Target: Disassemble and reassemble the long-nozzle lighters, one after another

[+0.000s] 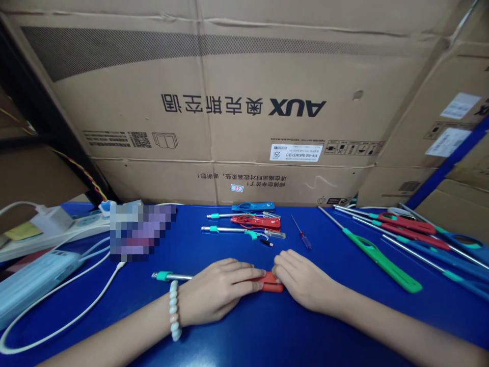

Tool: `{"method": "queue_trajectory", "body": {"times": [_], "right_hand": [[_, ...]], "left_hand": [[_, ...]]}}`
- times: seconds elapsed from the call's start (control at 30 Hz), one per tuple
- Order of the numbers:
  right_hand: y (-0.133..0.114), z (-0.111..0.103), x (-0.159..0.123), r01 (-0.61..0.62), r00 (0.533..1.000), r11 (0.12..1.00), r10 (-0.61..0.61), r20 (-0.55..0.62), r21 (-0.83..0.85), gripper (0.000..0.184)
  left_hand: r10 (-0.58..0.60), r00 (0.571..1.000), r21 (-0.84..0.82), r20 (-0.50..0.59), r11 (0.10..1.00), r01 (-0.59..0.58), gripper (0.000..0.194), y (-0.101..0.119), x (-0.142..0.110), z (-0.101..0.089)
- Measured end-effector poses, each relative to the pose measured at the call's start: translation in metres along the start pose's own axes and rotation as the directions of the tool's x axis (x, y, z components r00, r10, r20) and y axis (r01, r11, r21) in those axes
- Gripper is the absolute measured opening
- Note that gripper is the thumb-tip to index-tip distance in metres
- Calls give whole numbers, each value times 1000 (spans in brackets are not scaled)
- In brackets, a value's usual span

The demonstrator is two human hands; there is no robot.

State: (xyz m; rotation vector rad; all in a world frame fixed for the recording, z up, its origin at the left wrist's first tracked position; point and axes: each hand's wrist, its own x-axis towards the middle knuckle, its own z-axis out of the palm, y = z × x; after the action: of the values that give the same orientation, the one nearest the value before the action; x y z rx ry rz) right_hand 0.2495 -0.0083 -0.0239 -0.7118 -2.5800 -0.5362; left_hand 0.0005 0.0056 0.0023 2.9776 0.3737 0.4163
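Note:
A long-necked lighter with a red handle (272, 287) lies across the blue table in front of me, its metal tube and teal collar (164, 276) pointing left. My left hand (225, 288), with a beaded bracelet at the wrist, is wrapped over the handle and hides much of it. At the handle's right end, the curled fingers of my right hand (300, 280) grip its edge. Behind my hands lie an opened red lighter handle (260, 223), a blue handle (253, 207) and two loose metal tubes with wires. A small screwdriver (303, 237) rests beside them.
Several assembled lighters, among them a green one (384, 257), lie at the right. On the left are a light-blue power bank (42, 283), a white cable, a power strip (89, 223) and a pixelated object. A large cardboard box (244, 66) walls off the back.

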Motion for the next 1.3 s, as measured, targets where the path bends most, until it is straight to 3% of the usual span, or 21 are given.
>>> {"method": "queue_trajectory", "body": {"times": [0.27,0.5,0.67,0.83,1.3], "right_hand": [[5,4,0,-224,971,949,197,137,221,29],[3,5,-1,-70,998,996,69,9,57,39],[3,5,-1,-146,989,985,142,43,93,38],[3,5,-2,-94,995,995,95,-28,30,42],[0,3,-1,-103,993,995,103,-56,-4,45]], "left_hand": [[-28,999,1,42,1000,28,46,0,0,-3],[-31,999,-1,32,1000,31,41,-1,-1,0],[-40,998,-2,39,999,40,44,-1,-1,-2],[-34,999,-9,13,999,34,44,-1,-1,-1],[-32,999,-11,16,999,32,44,-2,0,0]]}}
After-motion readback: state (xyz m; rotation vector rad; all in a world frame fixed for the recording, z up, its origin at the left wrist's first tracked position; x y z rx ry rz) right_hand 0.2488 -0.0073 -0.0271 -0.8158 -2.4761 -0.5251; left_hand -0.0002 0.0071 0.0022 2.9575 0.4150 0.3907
